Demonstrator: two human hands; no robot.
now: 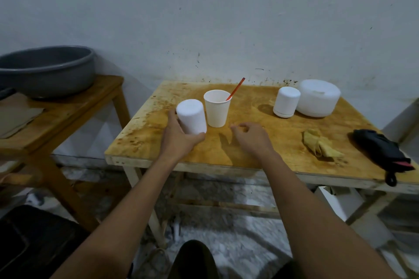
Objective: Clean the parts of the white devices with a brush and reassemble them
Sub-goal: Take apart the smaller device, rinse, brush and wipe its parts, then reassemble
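White, in the left fingers: the left hand [179, 138] curls around a white cylinder [191, 116], tilted, at the near left of the surface [249, 154].
Right fingers: the right hand [251, 138] hovers, loosely curled, holding nothing.
Brush: a red-handled brush [235, 89] stands in a paper cup [216, 108] just beside the cylinder.
Other devices: an upright white canister [286, 102] and a white dome [317, 97], far right, both apparently assembled.
Progress: likely early, with no separated parts visible; brushing and reassembly seem left to do.

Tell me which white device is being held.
The cylinder left of the paper cup: the left hand grips it. The smaller cylinder and the dome stand untouched, far right.
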